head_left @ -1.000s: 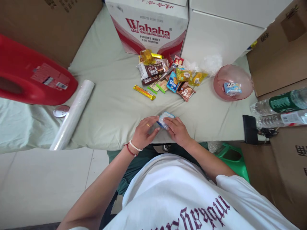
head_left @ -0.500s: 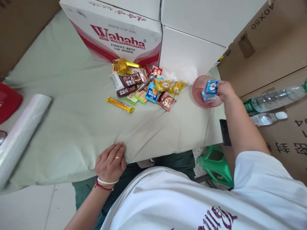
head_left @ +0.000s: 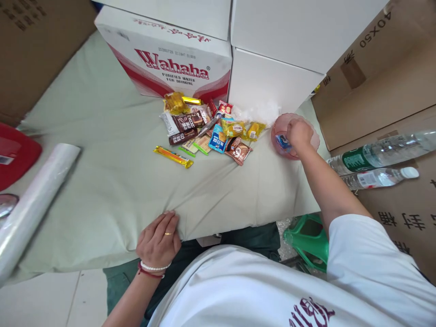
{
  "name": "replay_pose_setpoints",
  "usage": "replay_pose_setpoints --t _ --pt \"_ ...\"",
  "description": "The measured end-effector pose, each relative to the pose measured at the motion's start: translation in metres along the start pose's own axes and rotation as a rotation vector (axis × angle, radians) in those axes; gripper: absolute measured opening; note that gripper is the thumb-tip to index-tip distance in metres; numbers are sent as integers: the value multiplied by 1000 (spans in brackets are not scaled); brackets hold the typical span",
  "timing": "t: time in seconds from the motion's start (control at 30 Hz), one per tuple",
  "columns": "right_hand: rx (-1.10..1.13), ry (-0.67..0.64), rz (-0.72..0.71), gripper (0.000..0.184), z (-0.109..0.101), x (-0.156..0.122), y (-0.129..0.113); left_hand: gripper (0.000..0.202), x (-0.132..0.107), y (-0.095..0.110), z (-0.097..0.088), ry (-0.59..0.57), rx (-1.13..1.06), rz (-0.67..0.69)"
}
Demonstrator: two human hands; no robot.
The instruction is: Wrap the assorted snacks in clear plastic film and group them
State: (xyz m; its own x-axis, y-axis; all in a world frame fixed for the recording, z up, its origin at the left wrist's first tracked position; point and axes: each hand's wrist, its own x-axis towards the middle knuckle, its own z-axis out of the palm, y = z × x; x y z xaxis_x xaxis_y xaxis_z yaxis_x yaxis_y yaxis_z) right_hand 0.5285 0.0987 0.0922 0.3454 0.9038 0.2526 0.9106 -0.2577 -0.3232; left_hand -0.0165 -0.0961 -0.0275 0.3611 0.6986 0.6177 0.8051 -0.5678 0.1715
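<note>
My right hand [head_left: 300,134] reaches down into a translucent pink bowl [head_left: 315,136] at the right end of the table, its fingers curled and mostly hidden. Beside those fingers, inside the bowl, lies a blue snack packet [head_left: 283,141]; whether they grip it is unclear. My left hand [head_left: 159,240] rests on the cloth at the near edge, fingers laid flat and holding nothing. Between the hands and the boxes spreads a pile of wrapped snacks, with a brown packet [head_left: 238,151], a blue packet [head_left: 218,139], yellow packets [head_left: 234,128] and a yellow bar [head_left: 173,156].
Behind the pile stand a Wahaha carton [head_left: 170,68] and white boxes [head_left: 269,81]. Clear plastic [head_left: 257,111] lies next to the bowl. At left are a plastic roll [head_left: 41,204] and a red object [head_left: 17,156]. Bottles [head_left: 381,178] and a green stool [head_left: 308,240] are at right.
My right hand has lowered into the bowl and shifted slightly left; the blue packet it held above the bowl is no longer raised. My left hand stays on the table edge.
</note>
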Motion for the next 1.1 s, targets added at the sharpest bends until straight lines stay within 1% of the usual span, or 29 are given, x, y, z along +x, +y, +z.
replay_pose_setpoints --t 0.07,0.1,0.13,0.2,0.27,0.3,0.37,0.43,0.47,0.53,0.57,0.63,0.67,0.7,0.73,0.77,0.83,0.87,0.93,1.0,1.03,1.1 --pt "-52 104 43 32 -7 13 -16 52 0 0 0 0 -9 2" --pt "-71 139 22 31 -8 19 -27 51 -1 0 0 3 -10 1" --pt "-69 135 -45 29 -7 24 -40 51 -1 -1 0 3 -9 -2" --pt "-72 60 -225 26 1 31 -70 50 -1 0 0 5 -4 -8" --pt "-102 -77 -393 25 16 33 -102 50 1 0 0 7 5 -1" --pt "-129 -138 -446 25 25 32 -116 50 2 1 -1 8 11 7" --pt "-200 -227 -484 27 42 32 -141 49 4 2 -2 22 23 22" --pt "-248 -278 -454 26 55 35 -155 49 6 3 -3 28 28 24" --pt "-241 -280 -425 25 58 37 -159 49 6 3 -4 26 27 22" --pt "-118 -215 -371 19 57 42 -160 48 7 4 -5 17 20 20" --pt "10 -152 -350 17 53 42 -159 47 7 4 -5 14 13 19" --pt "374 -34 -284 18 38 32 -154 43 8 5 -6 25 -26 -7" --pt "582 -22 -228 22 30 20 -152 39 9 7 -6 38 -63 -45" --pt "787 -53 -153 28 21 4 -149 35 11 9 -7 53 -110 -102" --pt "975 -120 -60 35 14 -17 -148 30 15 12 -9 68 -164 -177" --pt "1132 -216 41 41 8 -41 -147 24 19 16 -10 82 -223 -262" --pt "1348 -385 220 50 2 -95 -148 16 30 29 -14 76 -370 -419" --pt "1416 -436 289 52 2 -122 -149 13 37 38 -16 59 -456 -480" --pt "1514 -486 400 53 7 -171 -153 11 53 57 -18 -2 -646 -538" --pt "1581 -507 487 51 15 -209 -158 12 68 78 -15 -39 -773 -509" --pt "1606 -519 523 50 19 -224 -161 18 76 87 -12 -50 -807 -481" --pt "1630 -553 574 49 25 -245 -166 38 88 102 -3 -70 -848 -474"
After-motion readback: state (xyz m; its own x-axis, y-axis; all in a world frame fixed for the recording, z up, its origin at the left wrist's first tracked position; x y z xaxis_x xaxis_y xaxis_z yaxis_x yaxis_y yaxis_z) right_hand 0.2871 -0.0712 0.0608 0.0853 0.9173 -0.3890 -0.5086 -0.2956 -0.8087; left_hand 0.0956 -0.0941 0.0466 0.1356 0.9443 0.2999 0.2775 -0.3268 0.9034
